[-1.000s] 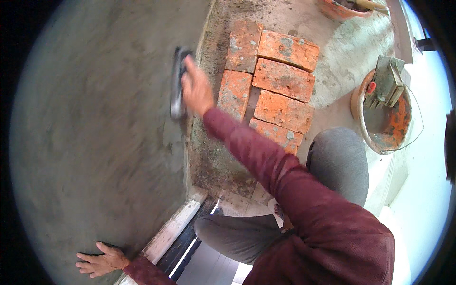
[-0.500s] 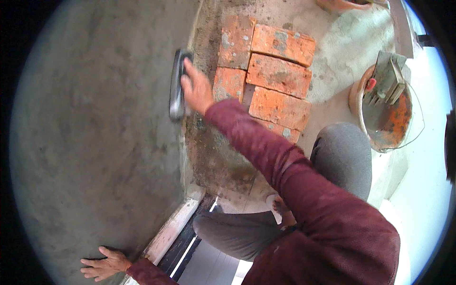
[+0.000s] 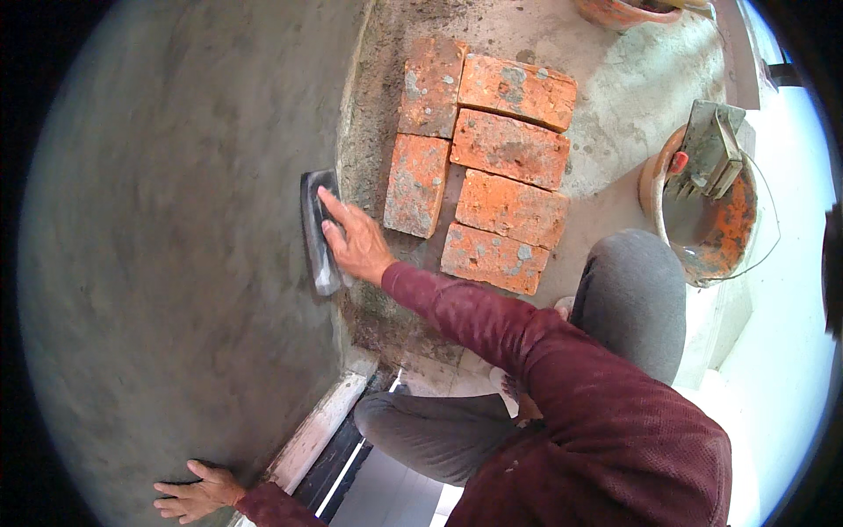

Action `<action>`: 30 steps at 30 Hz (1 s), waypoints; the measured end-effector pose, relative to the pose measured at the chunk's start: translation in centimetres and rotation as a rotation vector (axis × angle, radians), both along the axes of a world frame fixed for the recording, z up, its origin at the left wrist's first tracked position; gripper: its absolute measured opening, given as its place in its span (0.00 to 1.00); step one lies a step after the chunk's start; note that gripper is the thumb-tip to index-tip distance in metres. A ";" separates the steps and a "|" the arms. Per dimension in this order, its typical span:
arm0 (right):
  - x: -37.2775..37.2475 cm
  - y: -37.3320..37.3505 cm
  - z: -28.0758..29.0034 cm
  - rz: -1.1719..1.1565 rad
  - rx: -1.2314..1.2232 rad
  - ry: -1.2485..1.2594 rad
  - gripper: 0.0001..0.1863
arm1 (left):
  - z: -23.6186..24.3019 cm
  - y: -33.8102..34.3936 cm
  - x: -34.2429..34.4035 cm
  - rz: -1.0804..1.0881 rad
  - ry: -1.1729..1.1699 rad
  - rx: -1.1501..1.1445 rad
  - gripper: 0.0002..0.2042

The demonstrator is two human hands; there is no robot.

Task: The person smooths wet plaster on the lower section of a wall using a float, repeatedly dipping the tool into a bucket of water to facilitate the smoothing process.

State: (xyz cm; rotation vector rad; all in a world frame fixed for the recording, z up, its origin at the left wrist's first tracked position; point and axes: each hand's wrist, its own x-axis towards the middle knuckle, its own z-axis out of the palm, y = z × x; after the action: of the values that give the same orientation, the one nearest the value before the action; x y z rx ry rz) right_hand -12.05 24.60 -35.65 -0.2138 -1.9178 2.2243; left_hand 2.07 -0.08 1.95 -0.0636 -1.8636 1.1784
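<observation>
My right hand [image 3: 358,244] is closed on a dark, narrow plastering float [image 3: 313,233], its flat side against the grey plastered wall [image 3: 184,263]. The float lies along the wall's lower edge, where it meets the floor. Low on the left, my left hand [image 3: 204,494] rests flat on the same wall, fingers spread, holding nothing. Just beyond my right hand, several orange bricks [image 3: 511,147] lie flat on the floor, spotted with grey mortar.
A mortar-stained orange bucket [image 3: 652,189] with a wire handle stands at the right, a grey handled board [image 3: 709,132] resting in it. Another bucket [image 3: 615,12] is at the far edge. A pale sill [image 3: 318,430] runs beside my left forearm; my bent knees are below.
My right hand has moved the float down along the wall's edge, nearer to me, uncovering more of the bricks. My left hand stays almost in place on the wall.
</observation>
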 end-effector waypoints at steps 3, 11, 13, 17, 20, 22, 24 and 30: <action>-6.3 4.0 -2.7 -0.173 -0.020 -0.030 0.27 | -0.5 0.6 -0.5 -0.030 -0.010 0.012 0.39; 0.7 -0.8 1.8 0.106 -0.120 -0.069 0.30 | -0.2 -0.4 0.4 0.041 0.004 0.016 0.39; -3.7 1.9 -0.4 -0.044 0.001 0.039 0.29 | -0.2 -0.5 0.0 0.030 -0.003 -0.001 0.38; -15.0 15.1 -2.6 -0.055 -0.050 -0.204 0.31 | 1.3 0.1 -0.1 0.064 -0.007 -0.095 0.37; -20.3 22.3 1.3 -0.340 0.274 -0.097 0.38 | -0.4 0.4 0.5 0.012 -0.083 0.130 0.40; -22.7 27.6 5.7 -0.483 0.121 0.033 0.39 | -0.8 1.2 1.0 0.110 -0.094 0.210 0.44; -22.3 33.8 8.9 -0.591 -0.002 0.016 0.31 | 0.0 0.8 1.4 0.123 -0.080 0.190 0.44; -15.0 47.9 3.0 -0.523 -1.004 0.045 0.18 | 0.9 -1.3 0.1 0.089 0.031 -0.010 0.36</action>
State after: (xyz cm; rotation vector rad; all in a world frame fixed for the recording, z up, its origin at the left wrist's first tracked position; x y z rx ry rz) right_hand -27.01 72.47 -32.67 -0.6874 -0.4609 2.5060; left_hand 2.16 -1.38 2.89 0.0327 -1.8496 1.2422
